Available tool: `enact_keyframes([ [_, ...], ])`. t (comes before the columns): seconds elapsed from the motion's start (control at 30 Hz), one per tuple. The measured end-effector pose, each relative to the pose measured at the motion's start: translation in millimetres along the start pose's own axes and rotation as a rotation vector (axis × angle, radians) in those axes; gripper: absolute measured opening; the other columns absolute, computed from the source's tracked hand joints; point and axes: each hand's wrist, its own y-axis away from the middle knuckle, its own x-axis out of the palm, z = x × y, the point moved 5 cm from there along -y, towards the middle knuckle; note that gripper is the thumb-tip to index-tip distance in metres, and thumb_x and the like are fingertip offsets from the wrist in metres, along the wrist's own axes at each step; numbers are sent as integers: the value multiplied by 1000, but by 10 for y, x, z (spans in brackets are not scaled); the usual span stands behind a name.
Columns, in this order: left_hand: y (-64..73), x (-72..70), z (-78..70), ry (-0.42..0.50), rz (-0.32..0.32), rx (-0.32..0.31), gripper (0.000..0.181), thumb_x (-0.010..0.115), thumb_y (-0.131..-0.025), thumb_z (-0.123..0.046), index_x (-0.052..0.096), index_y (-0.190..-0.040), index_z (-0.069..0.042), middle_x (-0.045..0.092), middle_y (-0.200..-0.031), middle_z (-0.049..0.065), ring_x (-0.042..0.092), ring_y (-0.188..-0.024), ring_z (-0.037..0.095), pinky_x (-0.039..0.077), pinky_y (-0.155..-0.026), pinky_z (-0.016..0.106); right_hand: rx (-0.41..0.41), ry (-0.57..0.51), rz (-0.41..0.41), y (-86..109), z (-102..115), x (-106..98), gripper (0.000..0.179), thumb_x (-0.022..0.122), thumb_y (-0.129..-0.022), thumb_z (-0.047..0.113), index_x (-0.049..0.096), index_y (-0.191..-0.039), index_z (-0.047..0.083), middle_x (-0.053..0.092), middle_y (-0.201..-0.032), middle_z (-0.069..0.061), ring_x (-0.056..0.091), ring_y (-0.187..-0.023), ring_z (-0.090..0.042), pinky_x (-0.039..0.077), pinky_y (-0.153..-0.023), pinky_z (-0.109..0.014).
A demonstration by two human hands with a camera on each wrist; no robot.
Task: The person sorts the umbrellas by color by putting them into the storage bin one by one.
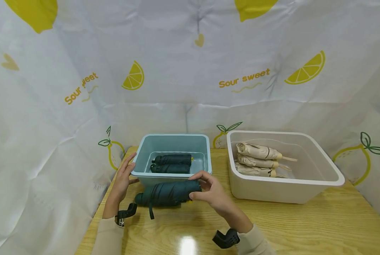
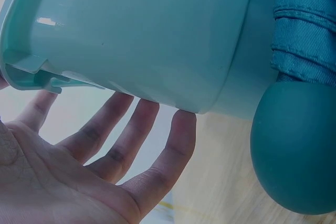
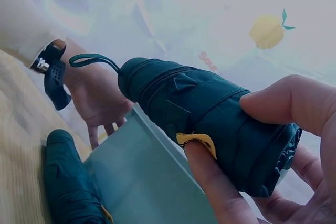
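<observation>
A folded dark green umbrella (image 1: 177, 190) is in my right hand (image 1: 214, 195), its thumb and fingers gripping one end. The umbrella hangs tilted in front of the light blue bin (image 1: 210, 156), a wrist loop at its far end and a yellow tag near the fingers in the right wrist view. Below it a second dark green umbrella (image 3: 72, 179) lies on the table beside the bin, partly hidden in the head view. My left hand (image 1: 122, 181) rests straight, spread fingers against the bin's left side. Two more dark green umbrellas (image 1: 173, 159) lie side by side inside the bin.
To the right stands a larger white bin (image 1: 272, 191) with three folded beige umbrellas (image 1: 258, 151) along its left side. Both bins stand on a wooden table (image 1: 164, 230). A lemon-print curtain (image 1: 177, 71) hangs close behind and at the sides.
</observation>
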Motion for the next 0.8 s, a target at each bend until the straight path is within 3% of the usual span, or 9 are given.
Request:
enact_keyframes([
  [0.13, 2, 0, -8, -3, -1, 4, 54, 38, -111, -40, 29, -162, -24, 23, -166, 13, 37, -141, 42, 43, -100, 76, -1, -32, -3, 5, 26, -47, 41, 75, -88, 1, 57, -124, -6, 59, -120, -1, 67, -103, -14, 59, -80, -29],
  [0.47, 4, -5, 21, -5, 4, 8, 54, 37, -112, -42, 28, -163, -25, 28, -164, 11, 40, -138, 36, 47, -99, 71, 23, -134, -10, 14, 58, -148, 36, 74, -89, 0, 62, -120, 14, 56, -122, -4, 65, -101, -13, 60, -82, -29],
  [0.8, 3, -1, 14, 2, 10, 7, 55, 38, -111, -42, 29, -162, -25, 24, -167, 9, 37, -143, 36, 48, -99, 70, 61, -112, -120, 28, 92, -271, 38, 71, -87, -3, 64, -117, 19, 53, -125, -6, 65, -101, -13, 59, -81, -29],
])
